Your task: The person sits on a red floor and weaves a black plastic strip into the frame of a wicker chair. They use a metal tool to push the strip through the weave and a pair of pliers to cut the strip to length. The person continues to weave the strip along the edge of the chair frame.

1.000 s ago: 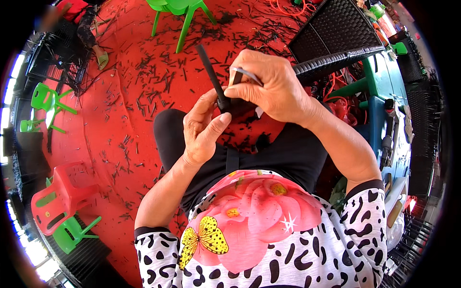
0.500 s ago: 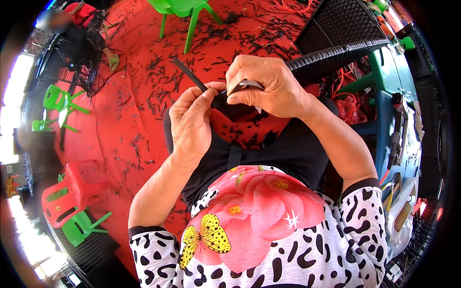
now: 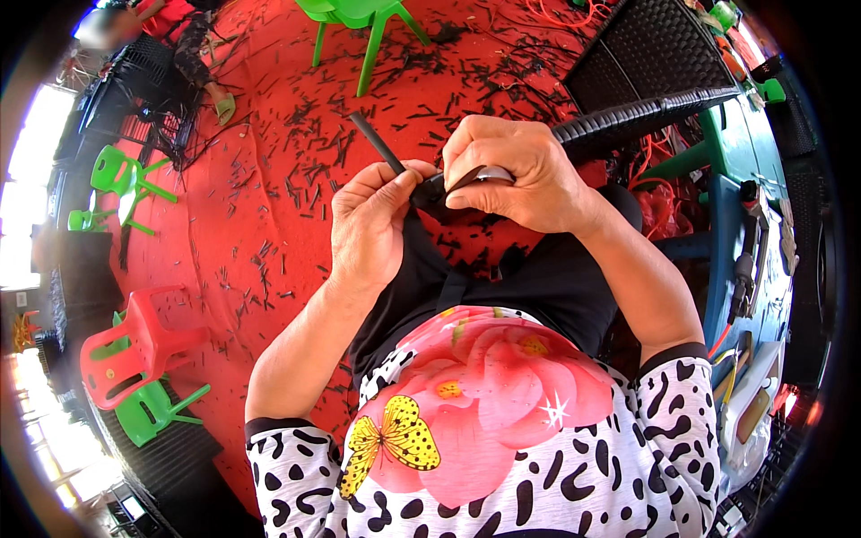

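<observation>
My left hand (image 3: 369, 220) pinches a flat black strip (image 3: 377, 141) between thumb and fingers, and the strip's free end sticks up toward the far left. Close beside it, my right hand (image 3: 525, 170) is closed around a small, dark, curved piece with a shiny edge (image 3: 493, 173); its kind is hard to make out. Between the two hands more black material (image 3: 430, 191) shows, partly covered by the fingers. Both hands are above my lap, next to the padded-looking black woven rim (image 3: 641, 117) of a wicker piece.
Black woven furniture (image 3: 641, 54) stands at the far right. Black scraps litter the red floor (image 3: 238, 202). A green stool (image 3: 359, 13) is ahead; red (image 3: 134, 350) and green chairs (image 3: 126, 179) stand left. A blue-green table (image 3: 722, 242) with tools is right. Another person (image 3: 170, 22) sits far left.
Both hands have shifted slightly right and nearer in the picture, along with the strip. The whole scene has moved a little as well. Each hand keeps its hold.
</observation>
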The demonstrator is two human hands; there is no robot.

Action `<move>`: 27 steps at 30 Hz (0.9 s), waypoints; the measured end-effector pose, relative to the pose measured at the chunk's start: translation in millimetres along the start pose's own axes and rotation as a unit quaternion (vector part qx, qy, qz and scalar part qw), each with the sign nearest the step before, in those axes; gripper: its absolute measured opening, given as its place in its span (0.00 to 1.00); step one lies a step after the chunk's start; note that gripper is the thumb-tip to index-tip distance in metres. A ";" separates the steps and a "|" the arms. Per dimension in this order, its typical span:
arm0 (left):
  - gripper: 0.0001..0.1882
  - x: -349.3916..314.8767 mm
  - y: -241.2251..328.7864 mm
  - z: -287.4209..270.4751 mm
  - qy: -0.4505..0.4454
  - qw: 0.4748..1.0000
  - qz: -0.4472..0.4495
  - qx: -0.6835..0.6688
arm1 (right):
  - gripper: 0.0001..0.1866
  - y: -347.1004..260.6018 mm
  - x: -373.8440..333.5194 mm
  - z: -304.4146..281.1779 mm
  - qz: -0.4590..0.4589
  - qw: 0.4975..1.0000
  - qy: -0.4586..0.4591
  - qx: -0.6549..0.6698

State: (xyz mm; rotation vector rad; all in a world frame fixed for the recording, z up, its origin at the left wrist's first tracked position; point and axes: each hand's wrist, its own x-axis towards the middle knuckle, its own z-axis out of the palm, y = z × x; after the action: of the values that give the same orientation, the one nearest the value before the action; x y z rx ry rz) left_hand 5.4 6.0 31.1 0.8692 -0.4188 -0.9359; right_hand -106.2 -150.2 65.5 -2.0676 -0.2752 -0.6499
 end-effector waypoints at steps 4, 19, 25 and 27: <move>0.08 -3.9 -1.8 -3.3 -0.026 1.000 -0.004 -0.009 | 0.07 -3.8 -2.4 1.4 0.005 1.000 -0.001 0.016; 0.13 -14.4 -4.0 -15.1 -0.101 0.988 0.057 0.105 | 0.06 -10.6 -5.6 1.1 0.026 0.999 -0.008 0.042; 0.15 -18.5 -8.1 -20.4 -0.132 0.978 0.092 0.134 | 0.06 -17.3 -4.2 7.4 0.119 0.984 0.055 0.116; 0.15 -17.9 -8.5 -21.8 -0.148 0.975 0.101 0.135 | 0.06 -16.8 -3.6 8.0 0.124 0.986 0.055 0.097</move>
State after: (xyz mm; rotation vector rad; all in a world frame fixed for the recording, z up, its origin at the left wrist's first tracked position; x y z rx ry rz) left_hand 5.4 28.4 12.0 0.9155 -0.8913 -0.8321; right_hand -113.7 -134.0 72.0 -1.8353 -0.0142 -0.5590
